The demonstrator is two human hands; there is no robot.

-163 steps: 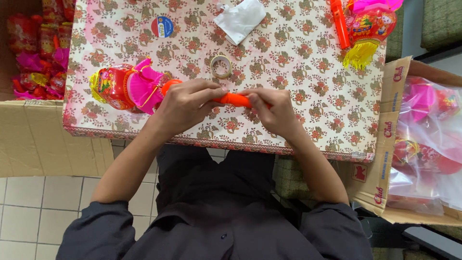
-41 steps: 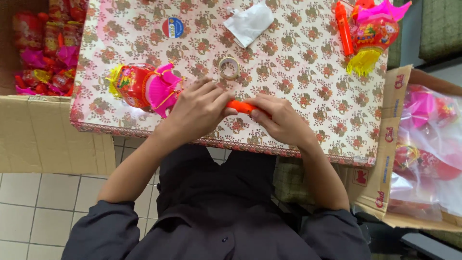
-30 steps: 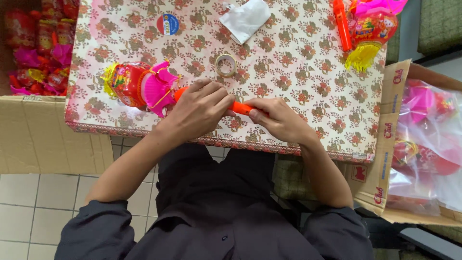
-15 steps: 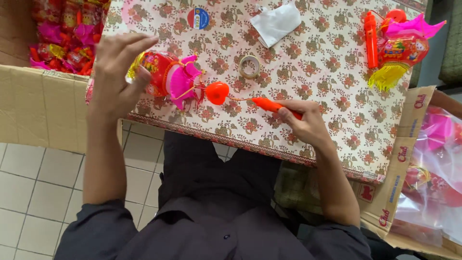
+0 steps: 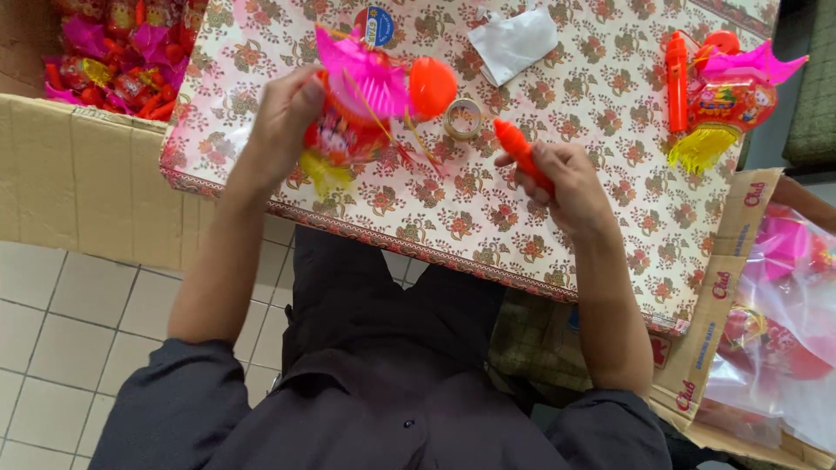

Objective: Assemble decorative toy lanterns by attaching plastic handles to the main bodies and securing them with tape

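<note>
My left hand [image 5: 283,113] grips a small paper lantern toy [image 5: 357,109], red and pink with a yellow tassel and an orange ball end, lifted above the table. My right hand [image 5: 562,174] is closed round an orange stick handle [image 5: 520,152] whose tip points up and left toward the lantern. Thin strings run between lantern and stick. Both hands hover over a table covered in floral cloth [image 5: 488,218].
A roll of clear tape [image 5: 462,118], a white crumpled paper [image 5: 514,42] and a round sticker [image 5: 374,24] lie on the table. Another lantern with an orange stick [image 5: 718,96] lies at far right. Cardboard boxes of lanterns stand at left [image 5: 104,52] and right [image 5: 784,296].
Earlier both hands worked together on the orange stick at the table edge. Now my left hand has picked up the lantern and raised it, and my right hand holds the stick alone.
</note>
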